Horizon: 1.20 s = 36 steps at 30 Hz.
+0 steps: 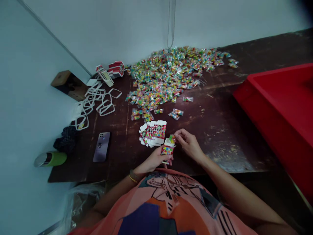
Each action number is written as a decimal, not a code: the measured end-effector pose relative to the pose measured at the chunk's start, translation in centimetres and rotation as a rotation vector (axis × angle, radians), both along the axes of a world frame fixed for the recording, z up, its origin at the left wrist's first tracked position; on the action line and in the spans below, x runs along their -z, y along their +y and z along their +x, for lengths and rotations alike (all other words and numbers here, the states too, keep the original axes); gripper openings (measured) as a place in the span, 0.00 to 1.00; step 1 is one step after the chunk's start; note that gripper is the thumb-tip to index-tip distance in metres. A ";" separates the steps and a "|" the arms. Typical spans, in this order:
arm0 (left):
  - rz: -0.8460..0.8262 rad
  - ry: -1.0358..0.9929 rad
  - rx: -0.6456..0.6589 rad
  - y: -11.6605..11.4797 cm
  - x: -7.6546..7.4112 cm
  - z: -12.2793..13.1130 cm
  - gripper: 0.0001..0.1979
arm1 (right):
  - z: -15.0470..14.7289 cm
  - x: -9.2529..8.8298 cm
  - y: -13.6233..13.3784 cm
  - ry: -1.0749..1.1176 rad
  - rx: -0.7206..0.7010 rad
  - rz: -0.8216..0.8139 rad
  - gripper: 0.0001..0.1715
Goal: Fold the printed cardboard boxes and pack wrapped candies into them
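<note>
My left hand [158, 157] is closed around a small printed candy box [167, 150] near the table's front edge. The box's white top flap stands open. Between the fingertips of my right hand [187, 141] is a small clear packet of colourful candies [172, 138], held at the mouth of the box. Just beyond my left hand lies a fanned stack of flat printed boxes [154, 132]. A large heap of candy packets [168, 71] spreads along the wall, with a few loose packets [176, 113] closer to me.
A deep red tray [244, 94] stands on the right. Leftward on the dark table [117, 130] are a purple phone [101, 147], white bands [93, 98], a wooden box [69, 85], red-and-white cartons [116, 69], dark cloth [65, 138] and a green bottle [55, 159].
</note>
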<state>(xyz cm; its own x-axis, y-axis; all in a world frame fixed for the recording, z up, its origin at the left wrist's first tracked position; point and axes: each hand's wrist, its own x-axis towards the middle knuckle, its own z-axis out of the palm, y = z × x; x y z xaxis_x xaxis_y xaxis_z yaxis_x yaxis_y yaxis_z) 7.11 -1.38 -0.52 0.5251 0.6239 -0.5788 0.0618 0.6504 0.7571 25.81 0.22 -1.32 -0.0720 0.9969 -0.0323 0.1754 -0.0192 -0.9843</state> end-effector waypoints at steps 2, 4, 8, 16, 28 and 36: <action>0.030 0.005 0.010 0.0 0.0 0.1 0.21 | 0.0 -0.4 0.0 -0.172 -0.039 0.086 0.10; 0.053 0.008 0.022 -0.1 0.1 0.1 0.21 | 0.0 -1.0 -0.3 -0.352 -0.105 0.209 0.09; 0.074 0.028 0.066 -0.7 0.6 0.1 0.22 | 0.3 -1.7 -0.5 -0.524 -0.253 0.306 0.09; 0.282 0.205 0.118 -0.8 0.7 -0.8 0.26 | 1.4 -1.8 0.2 -0.546 -0.318 0.289 0.07; 0.237 0.131 0.110 -0.3 0.5 -1.0 0.26 | 0.6 -2.7 -0.2 -0.596 -0.234 0.368 0.08; 0.145 0.027 -0.003 -0.3 0.5 -0.7 0.29 | 0.2 -2.0 -1.0 -0.043 -0.250 0.055 0.11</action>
